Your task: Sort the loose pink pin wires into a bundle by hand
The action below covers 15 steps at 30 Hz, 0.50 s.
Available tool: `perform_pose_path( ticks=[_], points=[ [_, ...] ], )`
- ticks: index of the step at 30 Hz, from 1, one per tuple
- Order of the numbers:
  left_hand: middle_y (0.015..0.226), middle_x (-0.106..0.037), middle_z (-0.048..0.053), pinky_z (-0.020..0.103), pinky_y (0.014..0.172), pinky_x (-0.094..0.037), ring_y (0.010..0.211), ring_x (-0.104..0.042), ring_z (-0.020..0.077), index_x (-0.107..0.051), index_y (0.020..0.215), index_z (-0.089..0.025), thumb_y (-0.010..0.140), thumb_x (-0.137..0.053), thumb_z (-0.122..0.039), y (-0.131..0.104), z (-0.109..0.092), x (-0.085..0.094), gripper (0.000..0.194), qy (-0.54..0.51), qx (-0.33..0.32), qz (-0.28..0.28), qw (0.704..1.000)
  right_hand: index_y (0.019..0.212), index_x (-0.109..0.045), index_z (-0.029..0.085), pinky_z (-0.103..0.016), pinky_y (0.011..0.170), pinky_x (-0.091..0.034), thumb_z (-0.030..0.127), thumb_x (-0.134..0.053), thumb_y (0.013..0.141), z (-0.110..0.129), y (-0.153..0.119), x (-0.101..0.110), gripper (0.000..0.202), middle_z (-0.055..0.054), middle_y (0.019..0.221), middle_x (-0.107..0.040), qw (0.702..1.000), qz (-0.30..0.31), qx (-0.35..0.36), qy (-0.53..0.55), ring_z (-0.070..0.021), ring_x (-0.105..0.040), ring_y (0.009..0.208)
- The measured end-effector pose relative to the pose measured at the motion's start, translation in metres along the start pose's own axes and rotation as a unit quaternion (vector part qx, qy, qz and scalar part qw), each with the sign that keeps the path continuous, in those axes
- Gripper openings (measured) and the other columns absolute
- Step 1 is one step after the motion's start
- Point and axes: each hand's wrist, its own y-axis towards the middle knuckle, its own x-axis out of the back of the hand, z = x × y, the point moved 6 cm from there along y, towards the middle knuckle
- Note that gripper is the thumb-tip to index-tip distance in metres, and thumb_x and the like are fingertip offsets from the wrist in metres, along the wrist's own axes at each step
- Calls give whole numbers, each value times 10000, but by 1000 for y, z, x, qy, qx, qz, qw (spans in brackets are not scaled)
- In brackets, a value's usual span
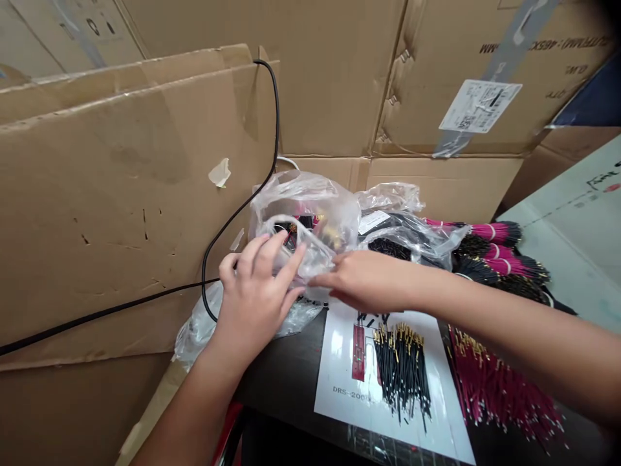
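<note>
A clear plastic bag stands at the back of the table, with black and magenta wires showing inside it. My left hand curls over the near left side of this bag, its thumb and fingers gripping the plastic with gaps between them. From the right, my right hand reaches across and pinches the bag's near edge; its fingertips are partly hidden. Just below lies a pile of short black wires with gold ends, on a printed white sheet.
Loose magenta wires lie under my right forearm. Bundled wires and another plastic bag sit at the back right. Cardboard boxes wall off the far side. A black cable hangs at left above the dark table.
</note>
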Motion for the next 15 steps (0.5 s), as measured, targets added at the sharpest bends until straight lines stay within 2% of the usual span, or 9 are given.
perform_pose_path(
  ticks=[2,3,5,7,8,10,12,14,15],
  points=[
    [1312,-696,104,643,1132,-229,1404,-479,373,-711,1045,-240,918,-630,-178,-5,-6,-6,163,-44,-40,56,997,1127,-699,190,-297,569,-315,182,-572,941,12,-10,1,226,-36,726,-668,997,29,11,72,-152,-504,605],
    [1219,-737,75,656,1159,-179,1400,-492,354,-695,951,-234,910,-599,-135,-7,-8,-7,144,-63,-50,74,994,1045,-706,185,-291,567,-325,184,-557,951,18,-12,5,176,-23,707,-652,994,26,19,107,-143,-493,598],
    [1104,-760,51,661,1189,-133,1366,-529,329,-661,898,-224,900,-555,-105,-11,-11,-7,159,-95,-58,83,990,946,-687,166,-285,629,-390,185,-501,991,25,-9,19,192,-29,746,-649,986,-44,42,155,-143,-519,668],
    [1027,-749,52,615,1203,-188,1254,-600,296,-644,898,-213,894,-531,-105,-14,-16,-4,156,-130,-80,81,985,967,-666,143,-299,735,-434,189,-440,1028,24,2,33,238,-65,858,-659,975,-142,65,159,-159,-551,793],
    [964,-733,55,587,1196,-238,1159,-635,278,-626,864,-205,886,-523,-108,-15,-19,-1,143,-149,-91,82,981,1008,-660,134,-309,761,-437,187,-425,1034,20,10,36,242,-81,910,-660,972,-170,70,144,-168,-556,832],
    [802,-662,48,521,1094,-389,909,-642,241,-563,775,-201,863,-512,-125,-16,-20,3,128,-184,-98,91,974,1097,-647,131,-320,755,-432,142,-457,999,6,28,26,214,-97,994,-662,983,-148,58,93,-177,-571,843],
    [695,-575,34,457,847,-482,722,-559,225,-513,750,-210,846,-509,-175,-17,-16,3,103,-201,-73,114,970,1069,-653,146,-327,714,-414,60,-480,934,-19,42,11,236,-102,1018,-671,994,-107,-14,24,-181,-582,801],
    [675,-557,29,421,675,-427,648,-495,226,-537,824,-202,868,-498,-266,-18,-10,2,87,-217,-43,137,966,1049,-663,168,-323,681,-407,58,-509,905,-48,47,-2,237,-97,994,-687,991,-88,-99,-10,-184,-588,770],
    [688,-574,30,420,661,-405,640,-491,231,-570,907,-185,900,-484,-343,-18,-7,1,180,-230,-36,145,962,1046,-670,179,-320,676,-409,72,-522,903,-60,47,-6,233,-93,978,-693,987,-89,-130,-16,-183,-586,757]
  ],
)
